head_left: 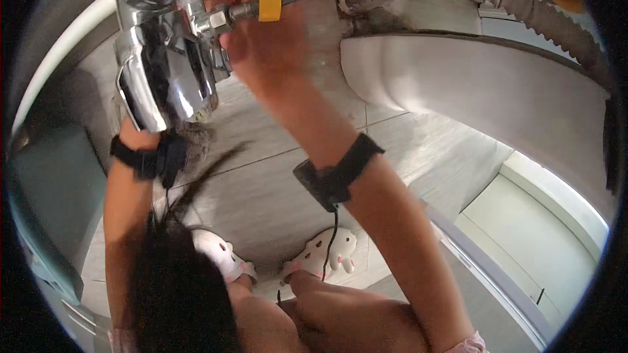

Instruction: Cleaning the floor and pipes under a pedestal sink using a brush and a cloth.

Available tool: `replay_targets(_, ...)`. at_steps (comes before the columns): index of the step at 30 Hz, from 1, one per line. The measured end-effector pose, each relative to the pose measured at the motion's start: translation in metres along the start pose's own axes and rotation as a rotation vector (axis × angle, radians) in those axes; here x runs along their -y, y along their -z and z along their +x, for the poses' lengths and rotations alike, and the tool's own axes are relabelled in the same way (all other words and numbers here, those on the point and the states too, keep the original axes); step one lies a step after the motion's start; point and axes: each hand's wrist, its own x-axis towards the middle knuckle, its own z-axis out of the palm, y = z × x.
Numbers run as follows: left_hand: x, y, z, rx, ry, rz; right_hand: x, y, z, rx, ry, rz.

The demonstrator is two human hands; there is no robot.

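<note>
the chrome fixture [171, 59] is just left of the right hand [271, 52], long axis running down toward the person. right fingers blur beside the hose nut [220, 20], left hand [137, 136] mostly hidden behind chrome, can't tell either grip.

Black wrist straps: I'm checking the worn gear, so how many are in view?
2. One black wrist strap is at the left wrist, just below the chrome metal fixture in the picture; the other is at the right wrist, right of centre. No others show.
</note>
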Motion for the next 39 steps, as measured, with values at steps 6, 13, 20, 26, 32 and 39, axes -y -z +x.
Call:
replay_targets(6,0.003,-0.007,0.007,-0.011,0.001,0.013,-0.016,-0.009,0.004,0.291,-0.073,-0.131)
replay_targets(13,-0.007,-0.004,-0.002,0.045,-0.014,0.008,-0.017,0.016,0.012,0.180,-0.057,-0.090)
replay_targets(20,-0.011,-0.005,0.005,0.065,0.023,0.040,0.017,0.006,-0.008,0.528,-0.187,-0.187)
replay_targets(26,-0.030,-0.042,0.036,0.055,-0.049,0.000,-0.003,0.026,-0.015,0.485,-0.020,-0.322)
replay_targets(32,-0.033,-0.050,0.043,0.061,-0.026,-0.003,-0.013,0.032,-0.011,0.269,-0.052,-0.109)
replay_targets(39,-0.030,-0.050,0.022,0.070,-0.022,-0.025,-0.037,0.045,-0.003,0.440,-0.186,-0.365)
